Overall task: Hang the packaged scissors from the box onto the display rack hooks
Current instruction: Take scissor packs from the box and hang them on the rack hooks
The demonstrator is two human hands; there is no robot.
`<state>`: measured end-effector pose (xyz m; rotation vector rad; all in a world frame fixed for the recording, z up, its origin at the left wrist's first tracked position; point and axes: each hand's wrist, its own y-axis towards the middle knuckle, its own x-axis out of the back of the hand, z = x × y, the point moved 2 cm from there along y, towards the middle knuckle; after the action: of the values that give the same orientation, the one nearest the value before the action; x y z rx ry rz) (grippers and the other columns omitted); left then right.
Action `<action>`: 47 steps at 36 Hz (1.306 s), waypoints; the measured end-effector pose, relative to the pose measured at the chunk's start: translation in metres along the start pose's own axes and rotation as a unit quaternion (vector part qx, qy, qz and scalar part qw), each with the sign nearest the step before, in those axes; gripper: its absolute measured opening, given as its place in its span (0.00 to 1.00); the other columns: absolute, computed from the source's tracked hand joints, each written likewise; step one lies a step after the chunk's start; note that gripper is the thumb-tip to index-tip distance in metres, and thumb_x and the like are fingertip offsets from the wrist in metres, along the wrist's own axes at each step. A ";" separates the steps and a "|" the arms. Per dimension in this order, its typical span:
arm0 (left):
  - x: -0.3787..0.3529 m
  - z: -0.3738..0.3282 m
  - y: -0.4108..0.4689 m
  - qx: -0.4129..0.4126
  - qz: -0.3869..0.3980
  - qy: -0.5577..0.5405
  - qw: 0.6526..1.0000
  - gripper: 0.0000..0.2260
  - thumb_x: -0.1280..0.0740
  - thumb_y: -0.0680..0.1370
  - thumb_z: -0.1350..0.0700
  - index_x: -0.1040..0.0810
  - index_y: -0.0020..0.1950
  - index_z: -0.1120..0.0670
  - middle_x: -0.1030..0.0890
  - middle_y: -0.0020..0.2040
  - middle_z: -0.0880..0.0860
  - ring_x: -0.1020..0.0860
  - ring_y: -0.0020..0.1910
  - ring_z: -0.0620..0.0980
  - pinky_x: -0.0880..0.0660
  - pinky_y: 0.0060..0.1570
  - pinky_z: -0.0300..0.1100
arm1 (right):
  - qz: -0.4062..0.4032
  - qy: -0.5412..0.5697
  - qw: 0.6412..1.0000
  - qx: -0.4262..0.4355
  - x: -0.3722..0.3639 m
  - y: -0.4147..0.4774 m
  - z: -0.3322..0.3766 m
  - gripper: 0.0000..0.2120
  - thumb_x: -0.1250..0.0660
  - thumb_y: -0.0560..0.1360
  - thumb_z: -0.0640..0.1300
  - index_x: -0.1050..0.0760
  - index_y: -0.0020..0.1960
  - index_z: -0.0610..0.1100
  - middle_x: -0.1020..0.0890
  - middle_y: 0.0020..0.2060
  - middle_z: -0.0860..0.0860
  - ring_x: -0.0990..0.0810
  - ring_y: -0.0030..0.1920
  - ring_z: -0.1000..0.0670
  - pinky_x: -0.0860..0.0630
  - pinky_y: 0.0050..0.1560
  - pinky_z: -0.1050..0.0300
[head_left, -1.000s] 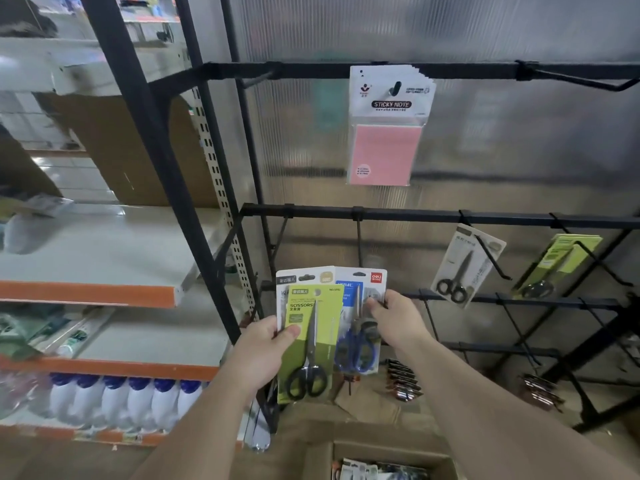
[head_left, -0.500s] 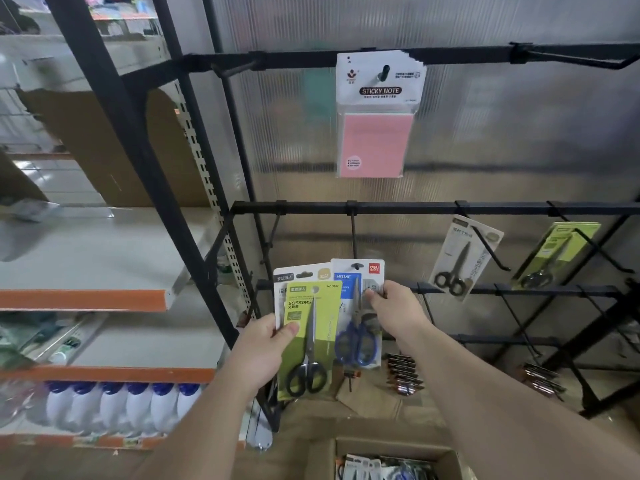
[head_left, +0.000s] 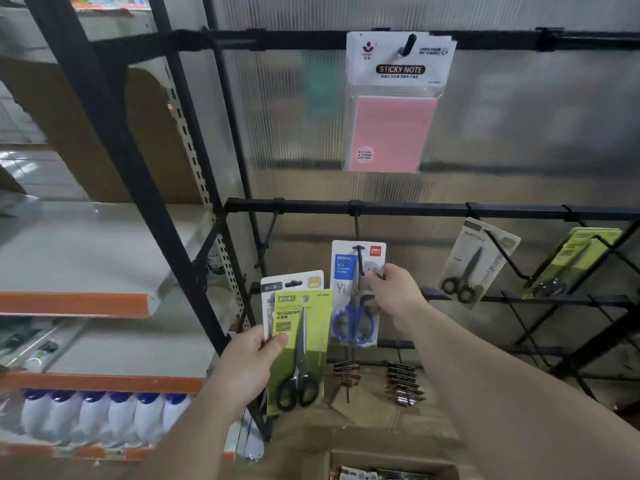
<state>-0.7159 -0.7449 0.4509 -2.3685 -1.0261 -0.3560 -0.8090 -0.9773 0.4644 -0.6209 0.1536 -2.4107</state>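
My right hand (head_left: 393, 292) pinches the right edge of a blue-handled scissors pack (head_left: 355, 292), lifted so its hang hole sits at the tip of a black hook (head_left: 359, 258) under the middle rail. My left hand (head_left: 247, 367) grips a green scissors pack (head_left: 304, 344) with a white pack (head_left: 291, 282) behind it, lower and to the left. The cardboard box (head_left: 391, 465) with more packs shows at the bottom edge.
Two scissors packs (head_left: 476, 261) (head_left: 576, 258) hang on hooks to the right. A pink sticky-note pack (head_left: 394, 105) hangs from the top rail. Black rack posts and orange-edged shelves with white bottles (head_left: 104, 414) stand on the left. Small clips (head_left: 403, 382) hang lower down.
My right hand has pulled the blue pack away from the stack and raised it to the hook. My left hand stays holding the other two packs.
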 end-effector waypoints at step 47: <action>-0.016 0.001 0.031 -0.020 0.026 -0.033 0.999 0.07 0.36 0.82 0.47 0.19 0.57 0.40 0.16 0.53 0.37 0.18 0.55 0.45 0.22 0.60 0.54 | -0.006 0.027 0.999 -0.033 0.000 0.079 -0.011 0.26 0.41 0.82 0.55 0.37 0.75 0.43 0.24 0.62 0.45 0.23 0.54 0.46 0.22 0.60 0.46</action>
<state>-0.7039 -0.7712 0.4318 -2.4529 -0.9941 -0.2823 -0.7700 -1.0404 0.4343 -0.5883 0.2538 -2.4433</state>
